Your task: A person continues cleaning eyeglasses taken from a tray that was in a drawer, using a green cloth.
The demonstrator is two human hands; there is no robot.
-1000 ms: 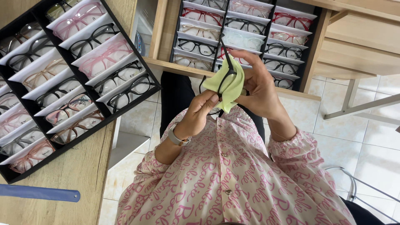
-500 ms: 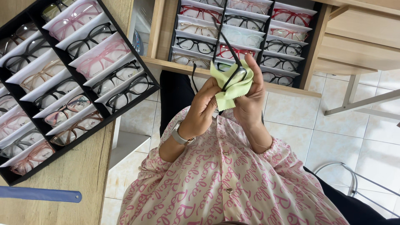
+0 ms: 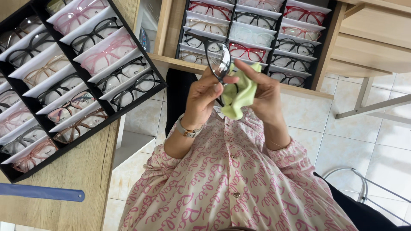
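Observation:
My left hand (image 3: 204,96), with a watch on its wrist, grips a pair of black-framed glasses (image 3: 217,57) by the frame and holds them up in front of my chest. My right hand (image 3: 264,92) holds a light green cloth (image 3: 239,96), which is pressed against the lower part of the glasses. The two hands are close together, almost touching. Part of the frame is hidden behind the cloth and my fingers.
A black tray of several glasses (image 3: 64,81) lies on a wooden table (image 3: 81,179) at the left. A second tray of glasses (image 3: 261,34) sits on a wooden shelf ahead. A blue strip (image 3: 40,192) lies on the table. Tiled floor at right.
The glasses have turned and risen so the black frame now stands above the cloth. The cloth has dropped lower between my hands, and my right hand has shifted beside it.

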